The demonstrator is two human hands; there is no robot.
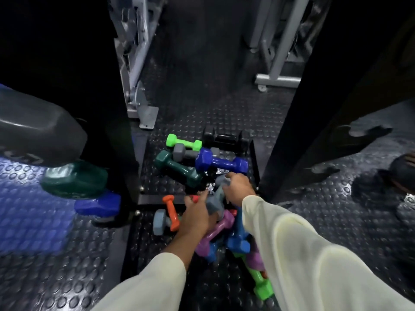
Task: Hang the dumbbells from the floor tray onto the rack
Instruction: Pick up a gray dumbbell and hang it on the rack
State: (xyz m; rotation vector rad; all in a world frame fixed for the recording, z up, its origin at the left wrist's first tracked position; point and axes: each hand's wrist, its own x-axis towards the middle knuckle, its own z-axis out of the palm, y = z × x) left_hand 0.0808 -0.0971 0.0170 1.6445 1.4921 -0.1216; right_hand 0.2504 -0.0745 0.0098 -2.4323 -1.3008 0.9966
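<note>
A black floor tray (143, 199) between the two black rack uprights (125, 122) holds several coloured dumbbells. My right hand (239, 189) grips a grey dumbbell (214, 199) near its upper end, tilted above the pile. My left hand (194, 217) reaches in beside it, fingers curled round a red dumbbell (194, 198) whose end shows by the thumb. Around them lie a blue dumbbell (221, 162), a dark green one (177, 167), a bright green one (183, 142), an orange one (171, 212) and a purple one (215, 232). A dark green dumbbell (74, 181) hangs at the left upright.
More dumbbells hang at the left: a large grey one (33, 133) and a blue one (98, 204). Grey machine frames (137, 70) stand behind the tray on the studded rubber floor. A dark object (399, 173) lies at the far right.
</note>
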